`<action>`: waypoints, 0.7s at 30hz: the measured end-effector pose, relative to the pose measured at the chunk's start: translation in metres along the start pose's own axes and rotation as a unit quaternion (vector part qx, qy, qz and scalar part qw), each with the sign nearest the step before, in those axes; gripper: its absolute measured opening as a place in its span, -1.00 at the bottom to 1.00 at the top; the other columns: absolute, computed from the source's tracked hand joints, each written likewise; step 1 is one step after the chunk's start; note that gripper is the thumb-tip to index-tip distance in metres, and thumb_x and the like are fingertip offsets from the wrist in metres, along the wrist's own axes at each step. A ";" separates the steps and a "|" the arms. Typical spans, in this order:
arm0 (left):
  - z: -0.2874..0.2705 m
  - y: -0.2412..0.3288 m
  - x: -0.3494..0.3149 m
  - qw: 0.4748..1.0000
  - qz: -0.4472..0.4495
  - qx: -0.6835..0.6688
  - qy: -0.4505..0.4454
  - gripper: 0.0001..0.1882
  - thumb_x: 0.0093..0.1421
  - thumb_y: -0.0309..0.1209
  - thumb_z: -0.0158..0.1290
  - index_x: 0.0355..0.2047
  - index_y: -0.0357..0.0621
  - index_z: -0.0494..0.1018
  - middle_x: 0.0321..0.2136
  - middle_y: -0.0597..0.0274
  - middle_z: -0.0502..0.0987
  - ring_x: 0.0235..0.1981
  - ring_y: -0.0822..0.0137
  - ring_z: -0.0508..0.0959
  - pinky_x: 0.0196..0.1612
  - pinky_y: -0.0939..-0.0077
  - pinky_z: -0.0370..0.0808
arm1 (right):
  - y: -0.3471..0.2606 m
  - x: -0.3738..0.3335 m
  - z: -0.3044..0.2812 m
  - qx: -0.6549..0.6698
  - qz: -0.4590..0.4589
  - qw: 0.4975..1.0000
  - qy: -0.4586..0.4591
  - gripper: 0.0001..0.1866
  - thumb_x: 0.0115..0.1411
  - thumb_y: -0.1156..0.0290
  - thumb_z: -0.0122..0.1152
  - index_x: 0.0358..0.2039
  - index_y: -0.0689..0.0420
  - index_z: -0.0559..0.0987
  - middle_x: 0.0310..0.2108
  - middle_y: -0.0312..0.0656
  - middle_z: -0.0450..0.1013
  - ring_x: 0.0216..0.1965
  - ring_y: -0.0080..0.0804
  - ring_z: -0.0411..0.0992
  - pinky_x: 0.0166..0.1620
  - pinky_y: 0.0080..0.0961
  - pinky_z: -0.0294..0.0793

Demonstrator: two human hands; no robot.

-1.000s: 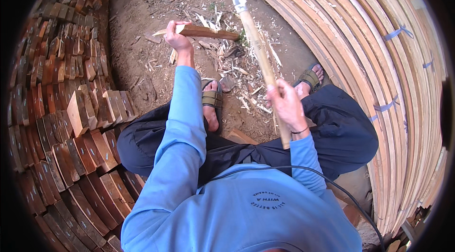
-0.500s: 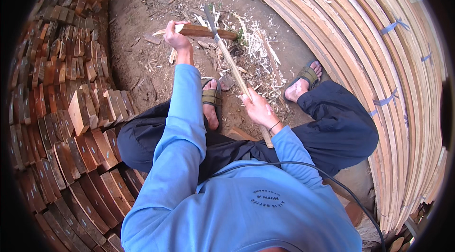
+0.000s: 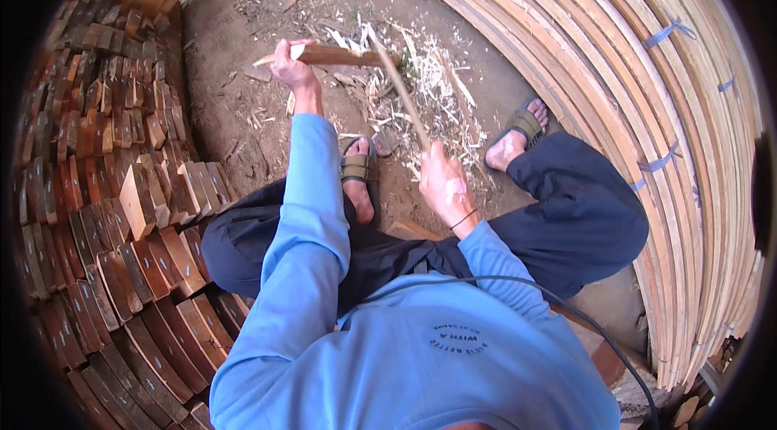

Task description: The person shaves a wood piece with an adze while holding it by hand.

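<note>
Gripping wood piece in left hand, wooden-handled tool in right hand; tool's far end unclear, butt hidden.

Left of view: my left hand grips one end of a reddish-brown wooden stick with pale cut faces. My right hand clasps a long, pale, wooden-handled tool, far end at the stick; blade indistinct. Pale, curled wood shavings litter the brown dirt ground. Long, pale timber boards line the right.
</note>
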State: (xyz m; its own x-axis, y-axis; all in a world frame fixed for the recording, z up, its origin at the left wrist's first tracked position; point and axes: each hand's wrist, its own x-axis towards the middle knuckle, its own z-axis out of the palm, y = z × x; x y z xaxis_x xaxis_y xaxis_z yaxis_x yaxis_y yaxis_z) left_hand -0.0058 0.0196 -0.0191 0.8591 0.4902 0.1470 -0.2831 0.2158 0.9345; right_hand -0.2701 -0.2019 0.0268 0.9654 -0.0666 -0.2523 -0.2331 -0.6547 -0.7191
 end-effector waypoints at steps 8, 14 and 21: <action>0.002 0.001 -0.003 0.998 -0.037 -0.044 0.006 -0.53 0.34 -0.37 -0.31 -0.61 -0.27 0.47 -0.55 0.10 0.58 -0.49 0.34 0.51 -0.25 0.43 0.43 | 0.002 0.005 0.011 -0.001 -0.016 1.000 -0.016 -0.76 0.33 0.35 -0.07 -0.17 0.29 0.33 -0.62 0.16 0.41 -0.52 0.23 0.43 -0.46 0.03 0.34; 0.000 -0.002 -0.001 0.997 0.042 0.055 -0.023 -0.54 0.33 -0.38 -0.31 -0.63 -0.26 0.46 -0.53 0.10 0.59 -0.47 0.35 0.51 -0.24 0.44 0.43 | 0.005 0.002 0.012 0.098 -0.059 0.992 0.043 -0.79 0.31 0.38 -0.05 -0.18 0.27 0.32 -0.63 0.13 0.41 -0.51 0.17 0.45 -0.45 0.02 0.35; 0.001 -0.001 -0.001 0.996 0.050 0.067 -0.027 -0.57 0.34 -0.37 -0.31 -0.55 -0.28 0.46 -0.53 0.07 0.59 -0.46 0.34 0.52 -0.20 0.44 0.43 | -0.009 0.005 -0.002 0.049 0.002 0.999 0.017 -0.76 0.28 0.38 -0.01 -0.19 0.32 0.37 -0.52 0.27 0.43 -0.41 0.25 0.46 -0.36 0.06 0.38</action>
State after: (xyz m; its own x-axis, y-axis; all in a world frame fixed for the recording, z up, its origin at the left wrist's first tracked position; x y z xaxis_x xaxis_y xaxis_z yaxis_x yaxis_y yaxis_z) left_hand -0.0060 0.0185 -0.0201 0.8522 0.4570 0.2548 -0.3112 0.0513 0.9490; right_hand -0.2631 -0.1981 0.0336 0.9675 -0.0964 -0.2338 -0.2457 -0.5772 -0.7787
